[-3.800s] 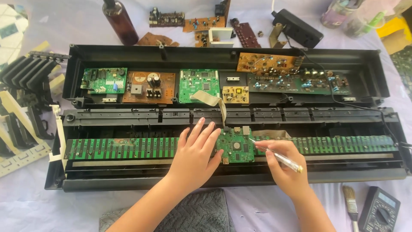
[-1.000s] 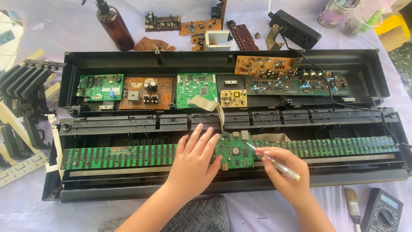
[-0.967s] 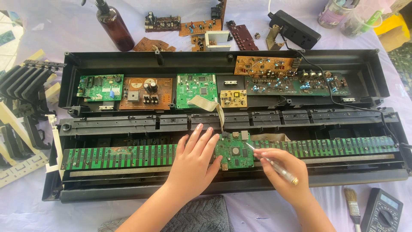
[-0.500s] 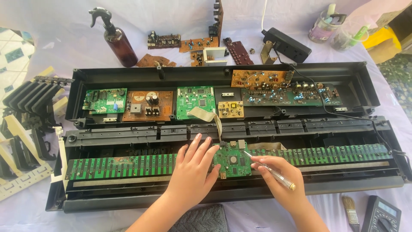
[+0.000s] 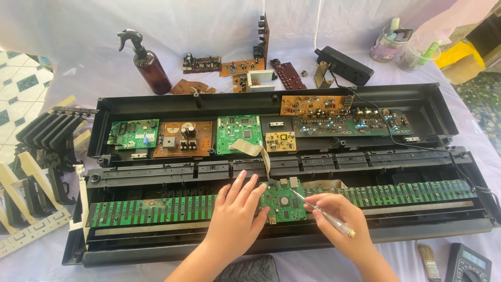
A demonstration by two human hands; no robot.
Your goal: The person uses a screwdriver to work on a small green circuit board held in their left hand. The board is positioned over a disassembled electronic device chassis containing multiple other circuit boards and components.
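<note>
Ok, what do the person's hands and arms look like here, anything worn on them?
Both hands are bare: the left hand and right hand show no gloves, rings or watch. The forearms are bare too, with no sleeves as far as the bottom edge of the picture.

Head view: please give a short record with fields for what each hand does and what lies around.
left hand: flat, fingers on the small green circuit board
right hand: holds a clear-handled screwdriver, tip on that board
base: open black keyboard case
beside: long green contact strip
near right: brush, multimeter
behind: brown spray bottle
</note>
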